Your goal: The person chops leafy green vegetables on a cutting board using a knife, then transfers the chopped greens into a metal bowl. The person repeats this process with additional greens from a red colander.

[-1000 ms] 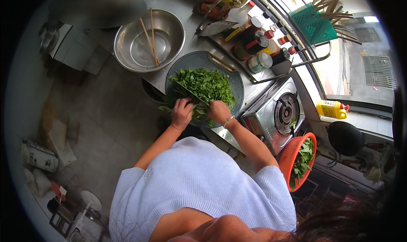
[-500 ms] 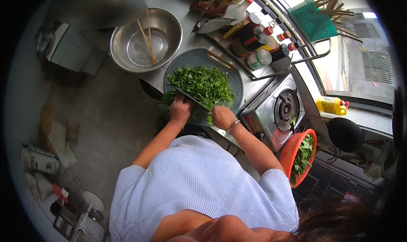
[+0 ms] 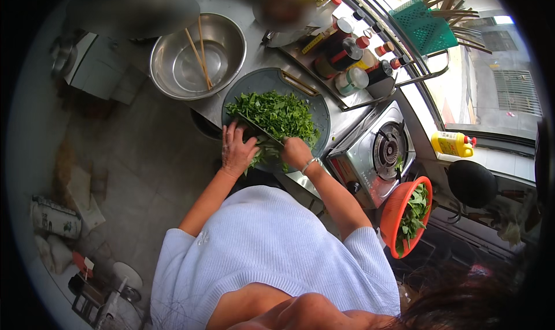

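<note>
A heap of chopped leafy greens [image 3: 279, 111] covers the middle of a round grey cutting board [image 3: 259, 79]. My right hand [image 3: 296, 154] is closed around the handle of a knife. The knife blade [image 3: 258, 129] slants to the upper left along the near side of the heap. At the board's near left edge, my left hand [image 3: 236, 150] is open, its fingers apart beside the blade. More green leaves [image 3: 267, 153] lie between my hands, on the near side of the knife. Part of these leaves is hidden by the hands and blade.
A steel bowl [image 3: 165, 69] with chopsticks [image 3: 200, 55] in it stands beyond the board. Bottles [image 3: 341, 55] fill a rack at the far right. Right of me are a gas stove [image 3: 376, 171] and an orange basket [image 3: 391, 219] of leaves.
My left hand has shifted a little left, and its fingers have spread from a bunched hold on the leaves. My right hand and the knife have moved slightly left and up.
</note>
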A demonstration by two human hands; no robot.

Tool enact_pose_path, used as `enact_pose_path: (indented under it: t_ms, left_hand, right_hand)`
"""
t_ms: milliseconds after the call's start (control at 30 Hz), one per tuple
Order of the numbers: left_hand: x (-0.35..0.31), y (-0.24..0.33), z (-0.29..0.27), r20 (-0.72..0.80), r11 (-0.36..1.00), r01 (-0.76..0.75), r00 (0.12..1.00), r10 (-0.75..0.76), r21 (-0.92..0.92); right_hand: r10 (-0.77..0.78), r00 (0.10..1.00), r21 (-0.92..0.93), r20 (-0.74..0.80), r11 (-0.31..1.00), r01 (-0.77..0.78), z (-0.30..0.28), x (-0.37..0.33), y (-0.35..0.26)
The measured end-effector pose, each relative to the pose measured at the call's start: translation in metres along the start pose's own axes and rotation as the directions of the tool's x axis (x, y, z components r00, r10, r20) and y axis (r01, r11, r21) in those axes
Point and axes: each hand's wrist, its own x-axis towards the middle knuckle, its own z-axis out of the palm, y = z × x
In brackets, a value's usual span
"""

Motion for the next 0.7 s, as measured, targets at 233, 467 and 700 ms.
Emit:
enact_pose_path:
  t_ms: [233, 467, 700]
  left_hand:
    - [0.000, -0.028, 0.013, 0.214, 0.995, 0.045, 0.977, -0.026, -0.086]
    - [-0.008, 0.001, 0.027, 0.060, 0.921, 0.304, 0.952, -0.299, -0.242]
    - [0.010, 0.011, 0.024, -0.048, 0.887, 0.315, 0.935, -0.350, -0.336]
  right_hand:
    - [-0.021, 0.986, 0.056, -0.164, 0.998, 0.031, -0.021, -0.034, -0.004]
    - [0.080, 0.931, 0.224, -0.356, 0.975, 0.002, -0.033, -0.058, 0.021]
    - [0.165, 0.927, 0.302, -0.338, 0.951, -0.060, -0.033, -0.074, 0.046]
